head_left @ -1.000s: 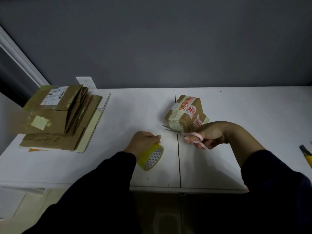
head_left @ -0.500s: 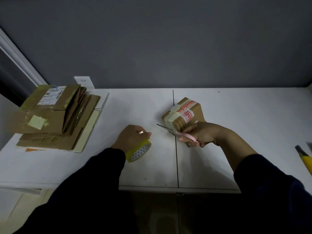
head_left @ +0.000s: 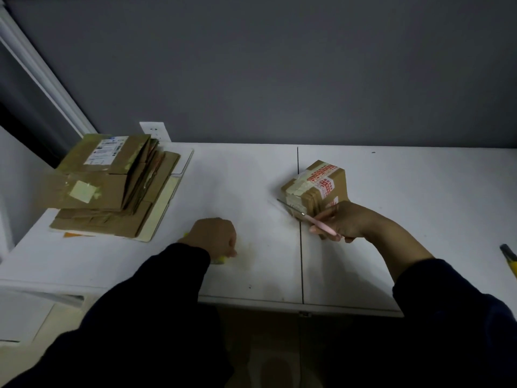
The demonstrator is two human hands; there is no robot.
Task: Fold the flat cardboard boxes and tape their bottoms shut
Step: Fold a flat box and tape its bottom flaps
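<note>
Fingers of the left hand are curled down over a roll of tape, mostly hidden beneath the palm, on the white table. Pink-handled scissors are gripped in the right hand, blades pointed at the near corner of the small taped box standing just behind. A stack of flat boxes is piled at the far left.

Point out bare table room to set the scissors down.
Bare table lies between the flat cardboard stack and the taped box, behind the left hand gripping the tape roll. A wider patch runs from the box's right side to the yellow-handled tool. Crowded: the left end under the stack, and beside the box where the right hand holds the scissors.
</note>
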